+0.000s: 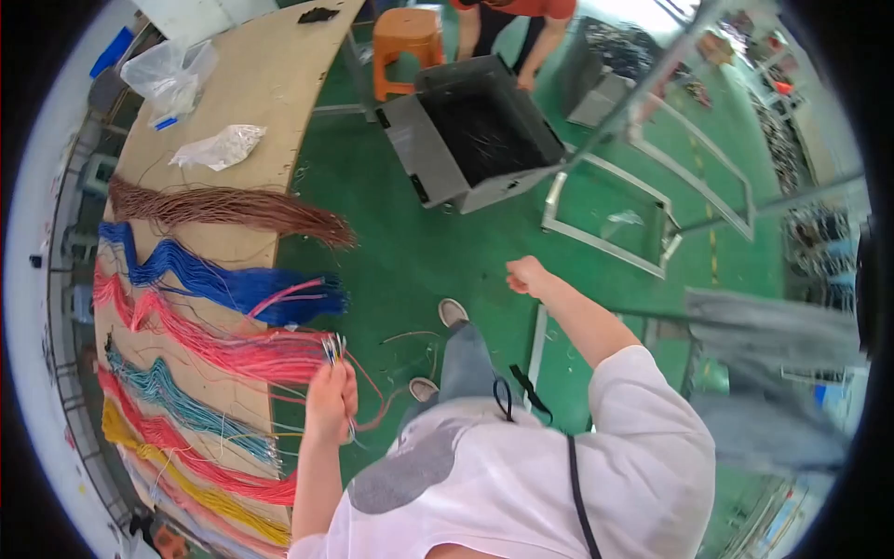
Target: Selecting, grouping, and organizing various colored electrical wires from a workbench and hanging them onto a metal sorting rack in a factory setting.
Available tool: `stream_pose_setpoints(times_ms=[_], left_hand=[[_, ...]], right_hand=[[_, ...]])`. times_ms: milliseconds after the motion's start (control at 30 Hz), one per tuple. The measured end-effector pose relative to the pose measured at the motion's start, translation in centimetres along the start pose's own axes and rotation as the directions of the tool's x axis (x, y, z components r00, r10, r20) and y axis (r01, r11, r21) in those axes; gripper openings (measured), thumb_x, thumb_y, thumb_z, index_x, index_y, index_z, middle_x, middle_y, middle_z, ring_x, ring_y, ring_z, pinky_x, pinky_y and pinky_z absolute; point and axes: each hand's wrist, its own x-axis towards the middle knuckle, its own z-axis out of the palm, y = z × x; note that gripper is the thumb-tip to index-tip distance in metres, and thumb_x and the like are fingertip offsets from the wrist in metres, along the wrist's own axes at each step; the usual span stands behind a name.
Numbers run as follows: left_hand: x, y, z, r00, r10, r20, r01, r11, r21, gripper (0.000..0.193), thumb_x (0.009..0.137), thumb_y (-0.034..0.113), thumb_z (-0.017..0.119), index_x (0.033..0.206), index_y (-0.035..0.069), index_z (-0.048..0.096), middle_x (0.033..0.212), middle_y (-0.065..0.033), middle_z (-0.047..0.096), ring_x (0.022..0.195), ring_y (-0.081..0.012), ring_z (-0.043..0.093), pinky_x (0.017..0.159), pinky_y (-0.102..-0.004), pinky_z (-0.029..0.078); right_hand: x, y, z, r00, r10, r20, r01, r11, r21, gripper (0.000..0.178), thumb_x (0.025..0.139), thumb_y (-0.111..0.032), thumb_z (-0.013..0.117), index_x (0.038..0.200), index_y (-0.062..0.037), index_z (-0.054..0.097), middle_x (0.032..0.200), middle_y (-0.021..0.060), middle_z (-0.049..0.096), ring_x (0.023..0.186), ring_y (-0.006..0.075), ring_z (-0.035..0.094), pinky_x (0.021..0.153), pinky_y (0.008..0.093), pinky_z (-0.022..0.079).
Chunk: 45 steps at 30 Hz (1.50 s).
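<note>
My left hand (331, 402) is closed round several thin wires (333, 348), whose pale ends stick up above the fist. It is just off the edge of the wooden table, next to the pink wire bundle (219, 345). Also on the table lie brown wires (223, 210), blue wires (214, 278), teal wires (191, 396), red wires (205, 452) and yellow wires (186, 480). Out over the floor, my right hand (527, 276) has its fingers curled in. Anything inside it is hidden.
The wooden table (270, 65) runs along the left, with plastic bags (223, 147) on it. Ahead, another person in red bends over a grey bin (424, 154) beside an orange stool (408, 45). Metal frames (605, 247) stand at the right, near grey hanging cloth (773, 326).
</note>
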Motion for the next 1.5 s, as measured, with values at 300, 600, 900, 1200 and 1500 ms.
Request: stream_pose_setpoints(times_ms=[300, 600, 900, 1200, 1500], left_hand=[[-5.5, -5.0, -5.0, 0.686, -0.579, -0.441, 0.503, 0.815, -0.288, 0.018, 0.089, 0.021, 0.039, 0.08, 0.007, 0.044, 0.054, 0.0023, 0.034, 0.04, -0.0058, 0.029, 0.035, -0.0193, 0.02], [-1.2, -11.1, -8.0, 0.406, -0.789, -0.46, 0.708, 0.59, -0.387, 0.021, 0.089, 0.02, 0.039, 0.074, 0.005, 0.044, 0.054, 0.0016, 0.034, 0.042, -0.0064, 0.027, 0.036, -0.0204, 0.02], [0.7, -14.7, -9.8, 0.439, -0.792, -0.423, 0.709, 0.595, -0.378, 0.019, 0.089, 0.019, 0.041, 0.077, 0.004, 0.045, 0.056, 0.0019, 0.034, 0.043, -0.0064, 0.027, 0.037, -0.0197, 0.021], [-1.8, -16.8, -12.2, 0.452, -0.803, -0.39, 0.734, 0.583, -0.35, 0.017, 0.088, 0.02, 0.042, 0.079, 0.006, 0.045, 0.056, 0.0017, 0.036, 0.042, -0.0068, 0.028, 0.037, -0.0208, 0.021], [-3.6, -16.7, -13.3, 0.447, -0.834, -0.323, 0.743, 0.547, -0.385, 0.017, 0.088, 0.02, 0.041, 0.08, 0.007, 0.046, 0.057, 0.0024, 0.035, 0.044, -0.006, 0.028, 0.039, -0.0202, 0.021]], right_hand=[[15.2, 4.1, 24.7, 0.918, -0.392, 0.067, 0.362, 0.755, -0.546, 0.033, 0.071, -0.025, 0.059, 0.088, 0.0026, 0.055, 0.095, 0.0226, 0.055, 0.088, 0.0373, 0.053, 0.075, 0.0415, 0.045], [24.7, 4.9, 32.5, 0.874, -0.161, 0.458, 0.481, 0.42, -0.769, 0.079, 0.052, -0.038, 0.075, 0.114, -0.0018, 0.043, 0.106, 0.0151, 0.052, 0.1, 0.0295, 0.05, 0.083, 0.0377, 0.041], [27.3, 5.1, 31.6, 0.8, -0.187, 0.571, 0.598, 0.335, -0.728, 0.056, 0.056, -0.037, 0.073, 0.093, 0.0015, 0.058, 0.095, 0.0161, 0.059, 0.092, 0.029, 0.055, 0.078, 0.0357, 0.044], [19.5, 10.2, 33.0, 0.746, -0.256, 0.614, 0.663, 0.372, -0.65, 0.052, 0.059, -0.043, 0.068, 0.091, -0.0026, 0.061, 0.092, 0.0158, 0.059, 0.09, 0.0311, 0.055, 0.08, 0.0367, 0.043], [12.5, 13.6, 37.7, 0.734, -0.037, 0.678, 0.596, 0.515, -0.616, 0.047, 0.07, -0.047, 0.058, 0.087, -0.0025, 0.062, 0.088, 0.0152, 0.061, 0.083, 0.0278, 0.058, 0.073, 0.0349, 0.046]])
